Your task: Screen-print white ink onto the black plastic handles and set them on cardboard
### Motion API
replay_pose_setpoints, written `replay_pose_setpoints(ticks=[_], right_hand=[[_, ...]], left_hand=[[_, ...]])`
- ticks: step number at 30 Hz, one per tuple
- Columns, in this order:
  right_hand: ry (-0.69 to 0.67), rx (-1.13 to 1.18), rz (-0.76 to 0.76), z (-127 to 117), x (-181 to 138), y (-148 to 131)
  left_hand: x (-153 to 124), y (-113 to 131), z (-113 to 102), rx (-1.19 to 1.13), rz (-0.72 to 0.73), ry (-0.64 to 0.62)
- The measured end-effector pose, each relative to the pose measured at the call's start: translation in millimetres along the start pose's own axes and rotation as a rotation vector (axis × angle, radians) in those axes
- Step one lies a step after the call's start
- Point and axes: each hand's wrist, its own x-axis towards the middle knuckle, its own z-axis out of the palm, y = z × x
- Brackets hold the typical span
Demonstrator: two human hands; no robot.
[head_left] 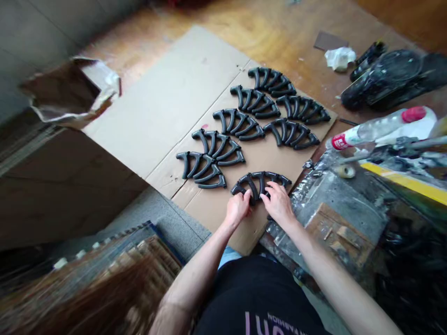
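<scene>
A fan-shaped row of black curved handle-like pieces (259,179) lies on the cardboard sheet (223,223) in front of me. My left hand (240,207) is closed at the row's near left side, thumb and fingers pinched on the lower end of one piece. At the right side of the same row, my right hand (278,203) has its thumb and fingers bent around another piece, partly covering it. Farther off, several similar fans of black pieces (239,122) rest side by side in two slanting lines.
To the right are a clear plastic bottle with a red cap (379,129), a yellow strip (405,183) and a plastic-covered surface with a wood scrap (338,232). Dark tools (387,77) lie at the back right. An open carton (66,93) stands left; slatted wood (139,270) is below.
</scene>
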Motion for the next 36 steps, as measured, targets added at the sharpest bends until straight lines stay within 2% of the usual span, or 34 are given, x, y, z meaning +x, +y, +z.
replay_pose_setpoints(ticks=[8,13,17,22,27,31,36], right_hand=[[0.102,-0.036,0.151,-20,53,36],[0.129,-0.033,0.211,-22,70,39],[0.147,-0.031,0.239,-18,74,34],[0.153,0.029,0.242,-14,81,25],[0.165,0.054,0.187,-17,80,21],[0.201,0.060,0.098,-32,60,23],[0.278,0.150,0.069,-63,3,31]], left_hand=[[58,72,-1,0.112,0.078,-0.099],[80,92,-9,0.119,0.123,-0.095],[84,89,-12,0.112,0.155,-0.049],[77,74,-5,-0.020,0.190,0.166],[67,60,0,-0.189,0.245,0.194],[61,48,1,-0.196,0.308,0.206],[61,41,1,-0.158,0.390,0.205]])
